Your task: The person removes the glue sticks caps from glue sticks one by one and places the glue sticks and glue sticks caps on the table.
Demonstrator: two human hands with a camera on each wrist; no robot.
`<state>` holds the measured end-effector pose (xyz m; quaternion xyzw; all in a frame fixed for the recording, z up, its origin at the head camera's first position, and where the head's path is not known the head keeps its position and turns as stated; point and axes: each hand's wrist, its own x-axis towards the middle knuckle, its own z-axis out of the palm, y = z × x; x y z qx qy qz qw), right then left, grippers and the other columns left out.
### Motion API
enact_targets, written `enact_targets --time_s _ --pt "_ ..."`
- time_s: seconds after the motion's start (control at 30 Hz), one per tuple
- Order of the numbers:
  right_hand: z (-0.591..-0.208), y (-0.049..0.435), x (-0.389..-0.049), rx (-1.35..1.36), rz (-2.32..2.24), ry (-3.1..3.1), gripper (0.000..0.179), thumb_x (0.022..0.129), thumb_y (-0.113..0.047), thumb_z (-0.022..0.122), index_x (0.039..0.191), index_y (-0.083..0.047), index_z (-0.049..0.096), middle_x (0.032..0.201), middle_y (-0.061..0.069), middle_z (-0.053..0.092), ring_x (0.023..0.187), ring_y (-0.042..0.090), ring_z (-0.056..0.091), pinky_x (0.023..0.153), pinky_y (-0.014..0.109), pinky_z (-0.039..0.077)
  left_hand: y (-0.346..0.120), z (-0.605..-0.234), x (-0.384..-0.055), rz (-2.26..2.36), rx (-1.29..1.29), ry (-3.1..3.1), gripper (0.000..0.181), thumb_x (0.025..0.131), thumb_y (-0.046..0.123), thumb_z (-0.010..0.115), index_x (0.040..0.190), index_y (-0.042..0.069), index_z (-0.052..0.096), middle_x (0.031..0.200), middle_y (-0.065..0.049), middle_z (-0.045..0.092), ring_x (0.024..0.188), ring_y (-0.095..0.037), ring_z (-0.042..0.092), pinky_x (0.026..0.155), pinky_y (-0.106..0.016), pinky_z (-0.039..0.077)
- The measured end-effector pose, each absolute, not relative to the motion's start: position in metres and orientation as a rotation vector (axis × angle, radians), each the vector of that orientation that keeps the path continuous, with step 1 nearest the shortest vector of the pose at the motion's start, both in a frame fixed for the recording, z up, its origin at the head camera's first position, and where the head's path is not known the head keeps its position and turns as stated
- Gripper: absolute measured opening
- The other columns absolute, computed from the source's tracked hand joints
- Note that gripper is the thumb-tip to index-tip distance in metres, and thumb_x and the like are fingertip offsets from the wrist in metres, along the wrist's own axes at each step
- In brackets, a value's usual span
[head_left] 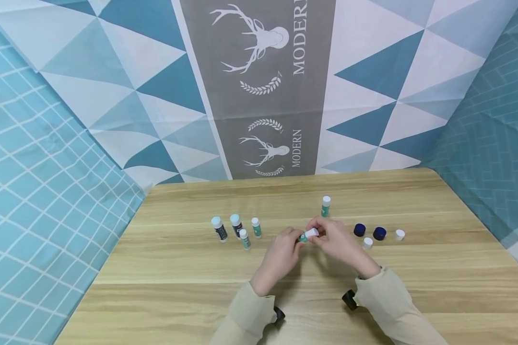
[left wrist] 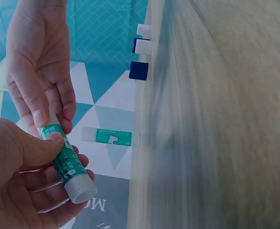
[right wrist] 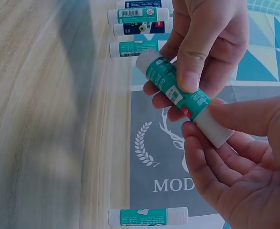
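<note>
Above the middle of the table, a green glue stick (right wrist: 171, 86) with white ends is held tilted between both hands. My left hand (head_left: 282, 251) grips its green body, the thumb lying along the label in the left wrist view. At the other end, my right hand (head_left: 338, 242) pinches the white cap (right wrist: 215, 126) between thumb and fingers. The cap sits against the body. Just behind the right hand, another green glue stick (head_left: 325, 207) stands upright with a white cap on top.
Left of the hands stand two dark blue glue sticks (head_left: 219, 230) and two green glue sticks (head_left: 256, 228), all white-capped. Right of the hands lie two dark blue caps (head_left: 379, 234) and two white caps (head_left: 399, 235). A patterned cloth (head_left: 362, 120) hangs behind the wooden table (head_left: 164, 268).
</note>
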<state>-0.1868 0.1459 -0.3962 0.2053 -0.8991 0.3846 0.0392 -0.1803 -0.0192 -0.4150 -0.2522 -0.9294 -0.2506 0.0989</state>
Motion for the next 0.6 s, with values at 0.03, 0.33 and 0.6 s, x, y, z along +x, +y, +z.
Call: enact_targets --time_s 0.03,0.33,0.6 --pt "-0.3965 0.1458 -0.1866 0.636 1.179 -2.753 0.012 0.082 -0.008 0.065 0.093 -0.010 0.060 0.087 0.000 0.065 0.080 0.013 0.062 0.068 0.028 0.051 -0.0199 -0.4145 -0.1797 -0.740 -0.750 -2.760 0.019 0.087 0.014 0.059 0.104 0.006 0.064 0.092 -0.002 0.062 0.076 -0.008 0.057 0.063 -0.017 0.047" --pt "-0.3964 0.1443 -0.1836 0.723 1.173 -2.720 0.011 0.083 -0.007 0.063 0.093 -0.010 0.059 0.087 -0.002 0.062 0.079 0.009 0.058 0.069 0.027 0.050 -0.0238 -0.4109 -0.1752 -0.754 -0.762 -2.798 0.020 0.089 0.013 0.057 0.106 0.005 0.063 0.087 -0.001 0.059 0.071 -0.005 0.053 0.060 -0.014 0.044" --pt "-0.3943 0.1437 -0.1817 0.733 1.164 -2.675 0.013 0.083 -0.005 0.064 0.093 -0.009 0.058 0.087 -0.001 0.061 0.081 0.011 0.058 0.072 0.029 0.051 -0.0244 -0.4110 -0.1736 -0.752 -0.765 -2.794 0.021 0.091 0.014 0.054 0.108 0.004 0.062 0.087 -0.002 0.059 0.068 -0.005 0.050 0.058 -0.015 0.043"
